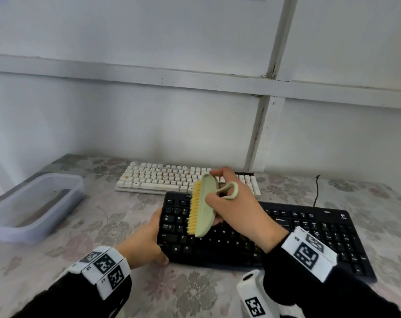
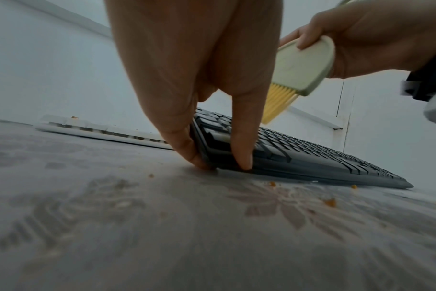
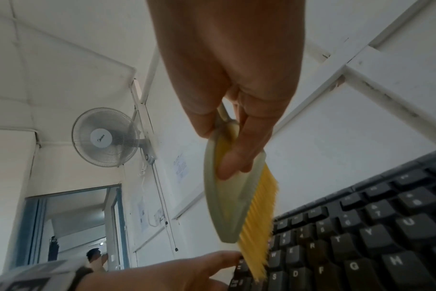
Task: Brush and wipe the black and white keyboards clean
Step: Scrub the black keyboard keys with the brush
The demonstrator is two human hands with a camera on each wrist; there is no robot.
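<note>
The black keyboard (image 1: 298, 235) lies near the table's front, and its left end is raised off the cloth in the left wrist view (image 2: 299, 149). My left hand (image 1: 146, 239) grips that left end, thumb and fingers pinching its edge (image 2: 212, 153). My right hand (image 1: 236, 203) holds a pale green brush (image 1: 205, 207) with yellow bristles (image 3: 259, 226), lifted just above the left-hand keys, bristles facing left. The white keyboard (image 1: 162, 177) lies behind, with orange crumbs on its keys.
A translucent plastic tub (image 1: 32, 203) sits at the table's left. Orange crumbs (image 2: 330, 201) lie on the floral tablecloth (image 1: 195, 292) in front of the black keyboard. A black cable (image 1: 316, 189) runs from its back right. The wall stands close behind.
</note>
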